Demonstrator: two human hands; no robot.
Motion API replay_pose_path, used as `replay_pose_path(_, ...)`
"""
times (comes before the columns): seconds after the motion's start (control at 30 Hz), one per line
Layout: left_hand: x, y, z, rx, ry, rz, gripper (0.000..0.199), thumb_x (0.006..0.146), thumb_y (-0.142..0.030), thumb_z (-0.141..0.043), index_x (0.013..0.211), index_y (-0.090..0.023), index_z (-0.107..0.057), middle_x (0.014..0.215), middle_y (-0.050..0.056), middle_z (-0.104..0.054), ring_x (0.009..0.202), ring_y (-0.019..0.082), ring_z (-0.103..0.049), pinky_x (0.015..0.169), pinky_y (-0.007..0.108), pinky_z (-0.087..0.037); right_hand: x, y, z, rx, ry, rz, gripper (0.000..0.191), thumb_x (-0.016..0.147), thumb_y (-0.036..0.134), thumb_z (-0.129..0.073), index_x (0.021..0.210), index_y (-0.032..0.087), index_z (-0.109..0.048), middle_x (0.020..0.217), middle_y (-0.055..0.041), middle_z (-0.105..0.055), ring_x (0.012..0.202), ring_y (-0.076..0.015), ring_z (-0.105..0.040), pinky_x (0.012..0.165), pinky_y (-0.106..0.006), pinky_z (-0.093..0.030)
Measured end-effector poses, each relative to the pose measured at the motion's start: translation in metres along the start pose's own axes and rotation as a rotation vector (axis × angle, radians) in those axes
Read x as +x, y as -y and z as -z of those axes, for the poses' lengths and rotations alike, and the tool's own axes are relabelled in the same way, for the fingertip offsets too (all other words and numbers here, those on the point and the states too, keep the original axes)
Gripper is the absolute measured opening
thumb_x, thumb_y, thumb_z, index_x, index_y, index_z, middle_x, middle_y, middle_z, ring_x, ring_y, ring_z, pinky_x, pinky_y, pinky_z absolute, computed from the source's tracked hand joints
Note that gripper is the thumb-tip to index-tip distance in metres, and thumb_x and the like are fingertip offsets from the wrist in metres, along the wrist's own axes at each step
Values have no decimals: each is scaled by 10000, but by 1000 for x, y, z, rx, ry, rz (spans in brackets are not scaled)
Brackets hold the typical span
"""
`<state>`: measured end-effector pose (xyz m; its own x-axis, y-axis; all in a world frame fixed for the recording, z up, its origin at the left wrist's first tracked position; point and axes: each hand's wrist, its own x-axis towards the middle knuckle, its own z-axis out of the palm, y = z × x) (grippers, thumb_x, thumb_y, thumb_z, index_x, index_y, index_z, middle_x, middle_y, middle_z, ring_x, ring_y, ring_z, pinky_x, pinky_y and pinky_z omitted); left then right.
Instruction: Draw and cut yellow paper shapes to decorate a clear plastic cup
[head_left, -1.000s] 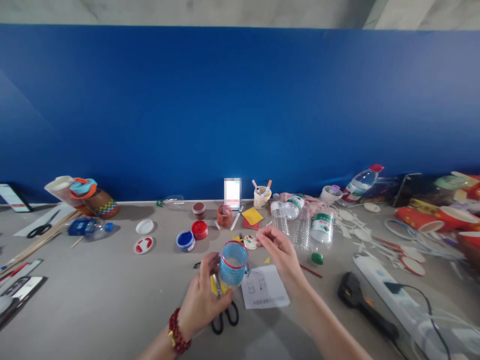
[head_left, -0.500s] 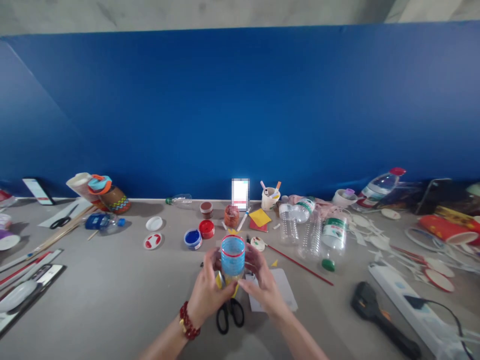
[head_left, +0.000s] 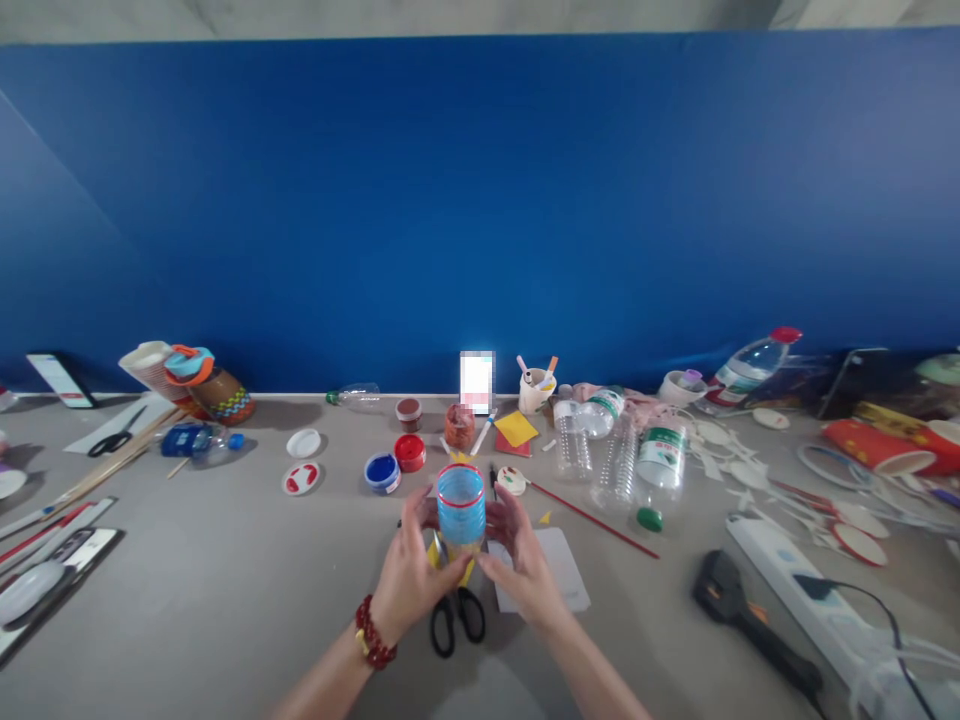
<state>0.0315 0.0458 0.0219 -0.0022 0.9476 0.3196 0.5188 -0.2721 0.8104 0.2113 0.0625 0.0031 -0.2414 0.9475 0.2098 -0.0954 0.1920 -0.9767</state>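
Observation:
A blue-tinted plastic cup (head_left: 461, 508) with a red rim stands upright between my two hands, held above the table's middle. My left hand (head_left: 411, 565), with a dark red bead bracelet at the wrist, curls round its left side. My right hand (head_left: 525, 565) curls round the other side, thumb near the cup's bottom. Beneath the cup lie scissors (head_left: 457, 620) with black handles, their blades partly hidden, and some yellow paper. White sheets (head_left: 566, 570) lie under and beside my right hand.
Open jars of blue paint (head_left: 382, 473) and red paint (head_left: 410, 452) stand behind the cup. A thin red stick (head_left: 592, 518), clear bottles (head_left: 619, 465), a black glue gun (head_left: 750, 620) and a white power strip (head_left: 802, 600) are on the right. Left are bottles and wooden sticks (head_left: 112, 460).
The view has shifted slightly, so most things appear a little further left and higher. Both hands still hold the cup in nearly the same pose.

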Motion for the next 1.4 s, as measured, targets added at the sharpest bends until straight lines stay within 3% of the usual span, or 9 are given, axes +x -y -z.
replay_pose_path(0.23, 14, 27, 1, 148, -55, -70, 871, 790, -384, -688, 1461, -212, -159, 1427, 180, -445, 1181, 267, -583, 979, 440, -490, 3, 19, 35, -136, -315, 16, 550, 859, 345, -631, 1356, 270, -410, 1224, -103, -560, 1069, -243, -574, 940, -436, -485)
replay_pose_path(0.33, 22, 37, -6, 236, -52, -70, 892, 751, -374, -722, 1450, -183, -202, 1367, 185, -497, 1098, 277, -621, 966, 468, -473, 1, 23, 56, -149, -437, 15, 505, 856, 360, -637, 1323, 263, -472, 1175, -94, -589, 1055, -242, -579, 895, -405, -509)
replay_pose_path(0.5, 24, 44, -18, 433, -43, -79, 908, 727, -399, -737, 1440, -147, -234, 1226, 178, -590, 1096, 349, -566, 946, 532, -415, -7, 26, 76, -206, -535, 28, 446, 845, 366, -649, 1260, 254, -532, 1156, -94, -609, 1016, -234, -600, 894, -407, -502)
replay_pose_path(0.83, 22, 46, -22, 559, 4, -131, 983, 708, -457, -748, 1465, -140, -207, 1262, 179, -570, 1066, 350, -545, 939, 504, -395, -15, 10, 84, -325, -501, -14, 350, 853, 401, -626, 1143, 207, -596, 1127, -129, -654, 988, -255, -627, 810, -382, -530)
replay_pose_path(1.4, 21, 49, -23, 525, 28, -147, 985, 722, -433, -733, 1471, -119, -175, 1267, 182, -571, 1094, 330, -555, 996, 497, -373, -16, 17, 70, -590, -300, -24, 210, 872, 348, -547, 946, 197, -673, 951, -104, -712, 807, -233, -664, 735, -337, -533)
